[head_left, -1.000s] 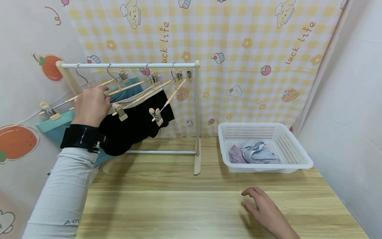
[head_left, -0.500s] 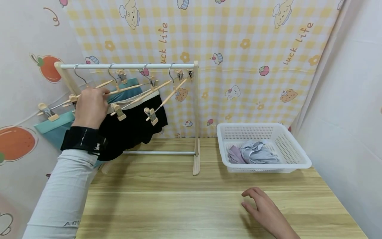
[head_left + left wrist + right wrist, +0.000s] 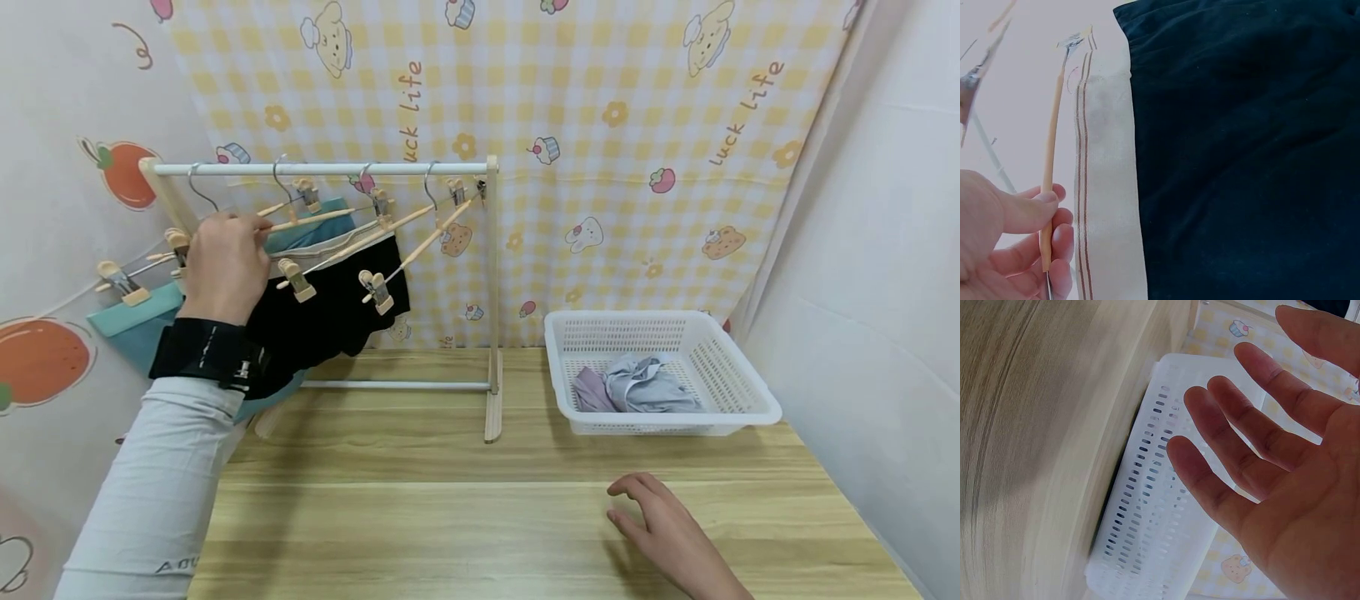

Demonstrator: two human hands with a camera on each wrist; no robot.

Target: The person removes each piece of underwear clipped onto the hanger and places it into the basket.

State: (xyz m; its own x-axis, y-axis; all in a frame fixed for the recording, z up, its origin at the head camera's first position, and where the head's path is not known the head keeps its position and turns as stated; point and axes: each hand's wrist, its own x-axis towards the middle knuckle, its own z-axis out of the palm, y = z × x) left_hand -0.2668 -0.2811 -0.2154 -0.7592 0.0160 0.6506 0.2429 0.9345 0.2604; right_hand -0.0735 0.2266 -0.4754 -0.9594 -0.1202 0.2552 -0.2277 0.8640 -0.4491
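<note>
The left hand [image 3: 225, 267] pinched a wooden hanger [image 3: 303, 222] on the rack [image 3: 322, 167], hiding part of the black shorts [image 3: 337, 312]. The right hand [image 3: 671, 533], partly cut off, lay open above the wooden table [image 3: 450, 517] near the white basket [image 3: 738, 392]. A checked cloth [image 3: 600, 125] hung behind.

"Luck life" in brown script runs up the yellow checked backdrop cloth [image 3: 600, 100], once above the clothes rack [image 3: 491, 292], near its right post, and again further right, above the white basket [image 3: 738, 408]. On the grey sleeve [image 3: 150, 492], partial letters reading roughly "AOU" — the rest is cut off.
</note>
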